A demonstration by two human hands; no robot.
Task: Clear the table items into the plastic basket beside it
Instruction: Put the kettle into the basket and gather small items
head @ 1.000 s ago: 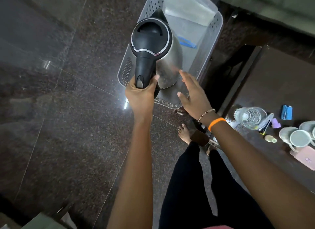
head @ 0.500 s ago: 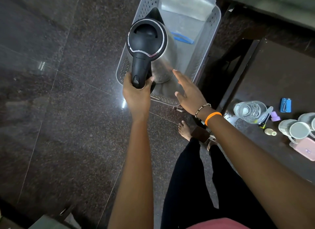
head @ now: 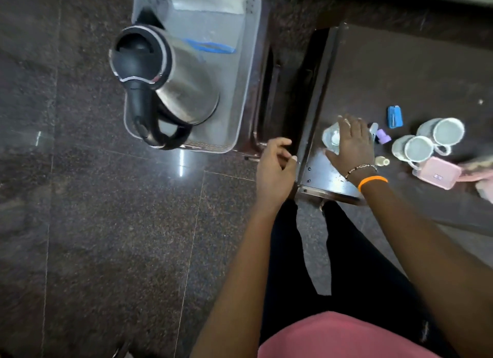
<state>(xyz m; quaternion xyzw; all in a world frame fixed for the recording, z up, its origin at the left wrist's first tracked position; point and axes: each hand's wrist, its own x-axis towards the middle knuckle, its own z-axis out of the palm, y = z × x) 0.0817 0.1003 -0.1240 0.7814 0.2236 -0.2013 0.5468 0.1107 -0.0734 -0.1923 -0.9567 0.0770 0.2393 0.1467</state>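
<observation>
Beside the table (head: 317, 171) edge, left hand (head: 276, 168) hangs loose-curled, empty — right hand (head: 352, 144) lies spread atop the glass jar (head: 330, 139).

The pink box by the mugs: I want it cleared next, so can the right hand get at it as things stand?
Probably yes. The right hand lies over the glass jar on the table, and the pink box sits just beyond its wrist with its top uncovered; only the mugs crowd its far side.
</observation>
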